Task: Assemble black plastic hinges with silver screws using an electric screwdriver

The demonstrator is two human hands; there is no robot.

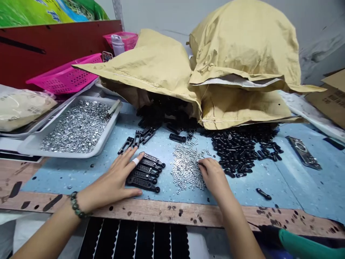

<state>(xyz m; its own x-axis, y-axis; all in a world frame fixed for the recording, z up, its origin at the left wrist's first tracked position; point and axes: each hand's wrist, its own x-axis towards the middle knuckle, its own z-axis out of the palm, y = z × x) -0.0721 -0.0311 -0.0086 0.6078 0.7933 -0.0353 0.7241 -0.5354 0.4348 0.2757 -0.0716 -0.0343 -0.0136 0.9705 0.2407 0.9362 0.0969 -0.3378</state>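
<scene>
My left hand (114, 181) lies palm down with its fingers stretched out, touching the left ends of a row of black plastic arms (147, 176). These arms lie side by side, round ends toward the right. At the small pile of silver screws and nuts (185, 163), my right hand (215, 177) has its thumb and fingers pinched together on the pile's right side. What sits between those fingertips is too small to make out. More black arms (137, 138) lie loose behind my left hand. A heap of small black levers (237, 149) lies beyond my right hand.
A white tray of silver nuts (105, 142) stands at left, near a pink basket (67, 77). Large tan paper sacks (242, 43) fill the back; one gapes with black parts inside. At right are a packaged item (303, 153), a single lever (263, 194) and a green-handled tool (304, 244).
</scene>
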